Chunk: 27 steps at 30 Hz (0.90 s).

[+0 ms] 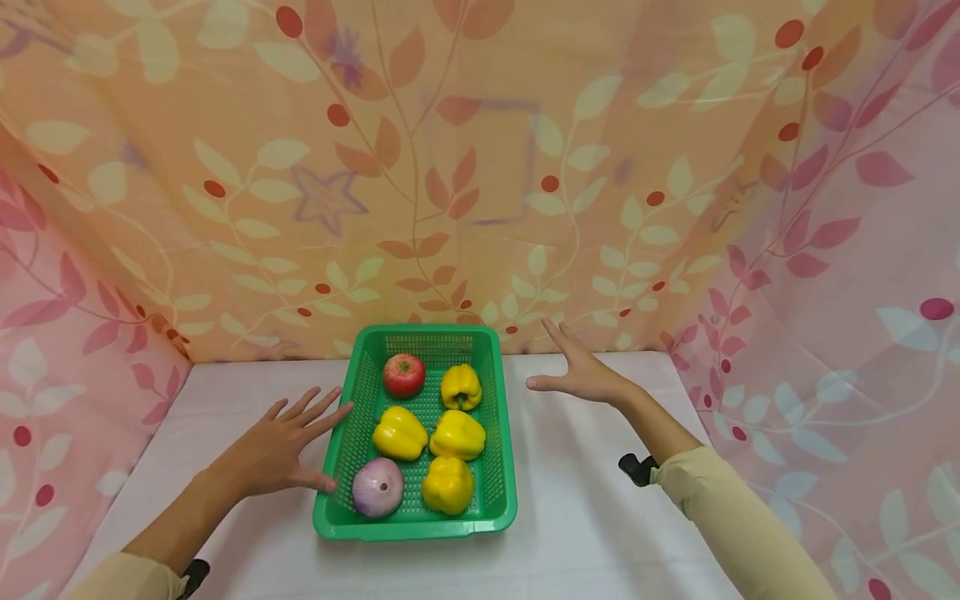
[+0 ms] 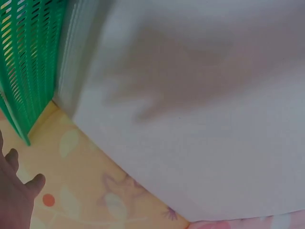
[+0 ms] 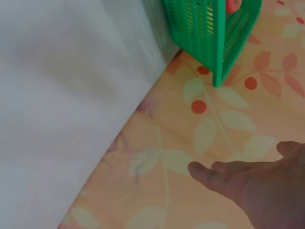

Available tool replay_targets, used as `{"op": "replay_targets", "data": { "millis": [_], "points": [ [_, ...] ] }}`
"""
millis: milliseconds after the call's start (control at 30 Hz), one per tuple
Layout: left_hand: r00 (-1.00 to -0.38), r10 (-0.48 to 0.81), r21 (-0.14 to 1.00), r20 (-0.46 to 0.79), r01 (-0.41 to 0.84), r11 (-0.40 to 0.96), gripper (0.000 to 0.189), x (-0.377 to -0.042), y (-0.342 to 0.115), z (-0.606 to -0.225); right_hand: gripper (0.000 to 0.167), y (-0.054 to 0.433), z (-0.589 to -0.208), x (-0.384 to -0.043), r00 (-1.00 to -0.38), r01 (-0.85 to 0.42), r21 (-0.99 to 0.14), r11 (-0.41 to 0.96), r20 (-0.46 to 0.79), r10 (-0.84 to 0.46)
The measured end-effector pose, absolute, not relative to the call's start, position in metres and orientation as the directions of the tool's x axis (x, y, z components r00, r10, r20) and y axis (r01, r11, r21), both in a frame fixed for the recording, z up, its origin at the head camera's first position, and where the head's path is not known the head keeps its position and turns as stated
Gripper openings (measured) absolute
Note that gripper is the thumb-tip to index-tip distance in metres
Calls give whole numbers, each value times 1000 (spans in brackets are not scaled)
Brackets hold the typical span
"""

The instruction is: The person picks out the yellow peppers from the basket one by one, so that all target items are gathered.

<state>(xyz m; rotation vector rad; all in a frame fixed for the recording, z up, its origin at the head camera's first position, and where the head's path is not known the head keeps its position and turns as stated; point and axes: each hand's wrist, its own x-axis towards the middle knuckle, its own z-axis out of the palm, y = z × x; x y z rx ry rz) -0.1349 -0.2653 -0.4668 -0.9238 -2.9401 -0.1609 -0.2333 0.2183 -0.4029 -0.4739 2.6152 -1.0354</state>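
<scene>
A green plastic basket (image 1: 491,500) stands on the white table. Inside it are a red apple (image 1: 404,375) at the back left, a purple onion (image 1: 378,487) at the front left and several yellow bell peppers (image 1: 457,435). My left hand (image 1: 273,450), fingers spread, hovers at the basket's left side, its fingertips overlapping the rim in the head view. Off the right side, my right hand (image 1: 585,372) is held in the air with fingers extended and thumb apart. Neither hand holds anything. Both wrist views show the basket's slotted side wall (image 2: 33,62).
A white cloth (image 1: 600,500) covers the table. Behind it hangs an orange leaf-patterned curtain (image 1: 480,167), with pink patterned curtains (image 1: 847,333) along the sides. Black straps (image 1: 637,469) show at both wrists by the beige sleeves.
</scene>
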Motion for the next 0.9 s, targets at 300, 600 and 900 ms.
{"op": "replay_targets", "data": {
  "millis": [300,600,900],
  "points": [
    [-795,606,185,24,600,779,121,-130,-266,-473,112,196,-403,-234,-879,-185,-741,645,-168,-446],
    [-795,606,172,19,600,781,124,-131,-265,-473,114,165,-399,-241,-848,-131,-818,560,-200,-490],
    [-799,601,205,5,589,781,124,-130,-262,-467,106,138,-406,-250,-831,10,-901,433,-248,-498]
  ]
}}
